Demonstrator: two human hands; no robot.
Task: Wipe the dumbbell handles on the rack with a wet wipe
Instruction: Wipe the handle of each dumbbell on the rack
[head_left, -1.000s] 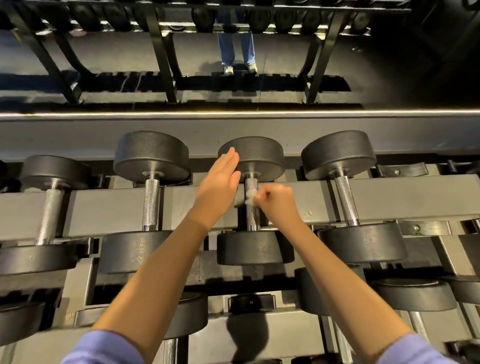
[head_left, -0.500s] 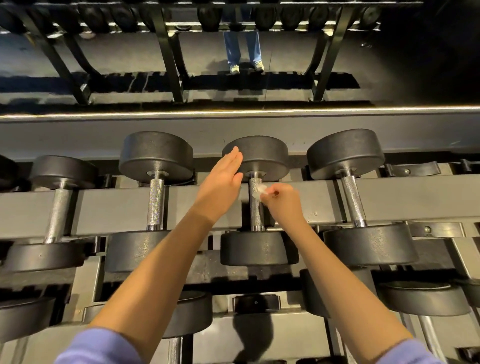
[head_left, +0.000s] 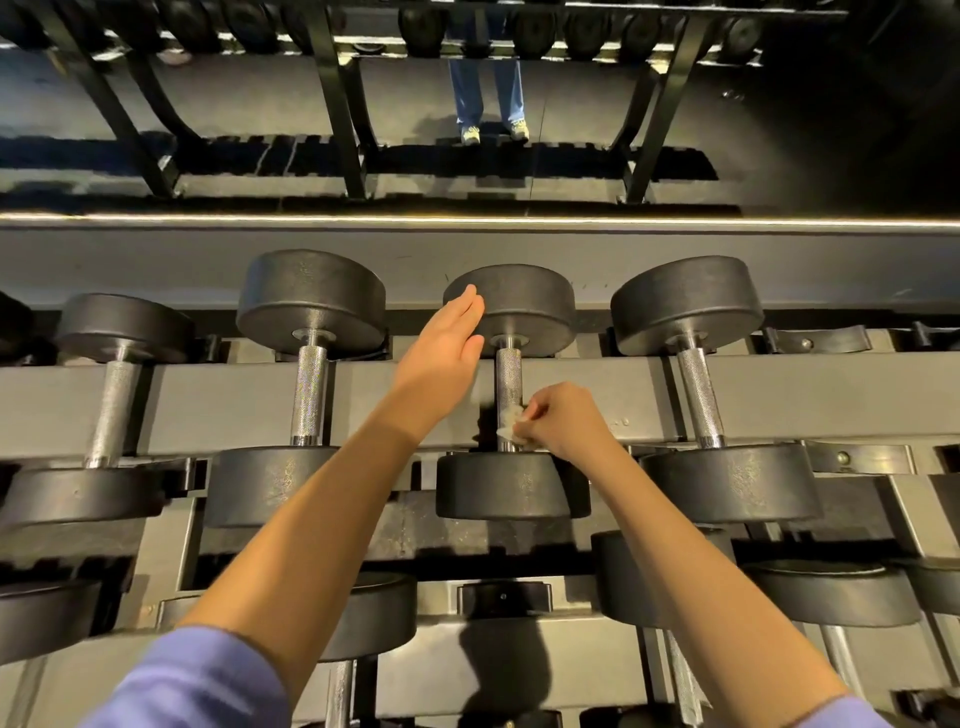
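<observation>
Our right hand's (head_left: 563, 422) grip pinches the wet wipe (head_left: 510, 420) against the near end of the handle (head_left: 508, 376) of the middle dumbbell (head_left: 504, 486) on the rack's (head_left: 234, 405) top row. Our left hand (head_left: 441, 358) lies flat, fingers straight, against its far head (head_left: 527, 301). The handle runs straight away from us, front to back, and we reckon the neighbouring handles (head_left: 700, 400) are left to wipe.

We count four whole dumbbells (head_left: 111, 400) (head_left: 310, 395) (head_left: 508, 379) (head_left: 698, 395) on the upper tier of the rack (head_left: 234, 405), two hands, a left hand (head_left: 441, 358) and a right hand (head_left: 566, 421), one wet wipe (head_left: 510, 422), two lilac sleeves (head_left: 208, 675) (head_left: 841, 713), and one pair of legs (head_left: 488, 78) beyond; the lower-tier dumbbells are too cut off for us to count
</observation>
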